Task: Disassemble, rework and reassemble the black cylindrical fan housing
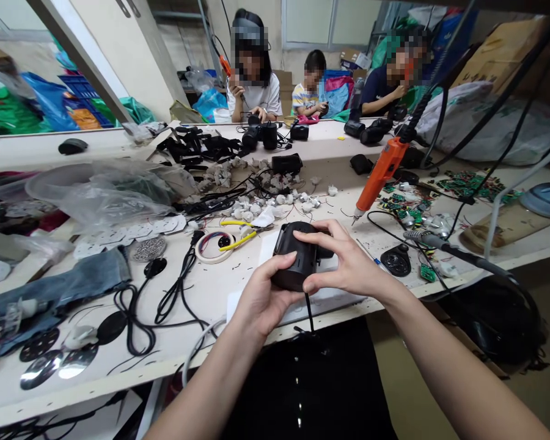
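A black rounded device point(297, 260) is held between my two hands above a white pad point(339, 300) at the bench's front edge. My left hand point(270, 293) wraps its left side and underside, thumb on top. My right hand point(341, 260) grips it from the right, with fingers on its top and lower edge. A black cord point(309, 311) hangs from its underside. An orange electric screwdriver point(381, 177) hangs tip down beyond my right hand. Yellow-handled pliers point(244, 241) and a roll of tape point(206, 252) lie to the left of the device.
Coiled black cables point(135, 324) and metal discs point(41, 370) lie at left. Small white motors point(252, 205) are piled behind the device, green circuit boards point(474, 183) at right. A thick cable point(476, 261) crosses the right side. Several people sit across the bench.
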Demonstrator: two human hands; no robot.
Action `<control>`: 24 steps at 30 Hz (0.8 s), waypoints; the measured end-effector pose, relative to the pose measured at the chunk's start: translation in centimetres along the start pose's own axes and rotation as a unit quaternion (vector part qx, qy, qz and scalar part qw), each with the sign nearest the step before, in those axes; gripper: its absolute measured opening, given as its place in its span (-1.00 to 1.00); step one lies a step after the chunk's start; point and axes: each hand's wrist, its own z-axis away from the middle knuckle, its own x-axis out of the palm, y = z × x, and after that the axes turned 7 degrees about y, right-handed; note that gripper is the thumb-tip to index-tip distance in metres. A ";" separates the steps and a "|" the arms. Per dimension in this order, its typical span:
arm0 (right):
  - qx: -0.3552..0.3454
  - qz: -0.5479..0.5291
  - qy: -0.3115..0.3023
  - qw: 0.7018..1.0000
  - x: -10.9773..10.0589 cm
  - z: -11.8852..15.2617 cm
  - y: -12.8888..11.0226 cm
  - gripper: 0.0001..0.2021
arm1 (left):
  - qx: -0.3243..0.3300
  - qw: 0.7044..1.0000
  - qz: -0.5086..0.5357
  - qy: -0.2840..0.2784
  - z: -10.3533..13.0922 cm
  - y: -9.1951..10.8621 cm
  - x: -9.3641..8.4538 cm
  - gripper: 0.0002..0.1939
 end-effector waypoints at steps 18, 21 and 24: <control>0.079 -0.037 0.207 0.975 6.5 4.8 -5.0 -0.78 | 0.023 0.997 0.032 0.071 -0.3 1.9 -0.3 -0.79; 0.102 -0.048 0.226 0.968 7.4 4.6 -5.3 -0.86 | 0.022 0.994 0.039 0.098 -0.1 1.6 0.2 -0.84; 0.063 0.018 0.255 0.965 7.3 4.2 -5.0 -0.84 | 0.029 0.991 0.047 0.122 0.2 1.4 0.7 -0.93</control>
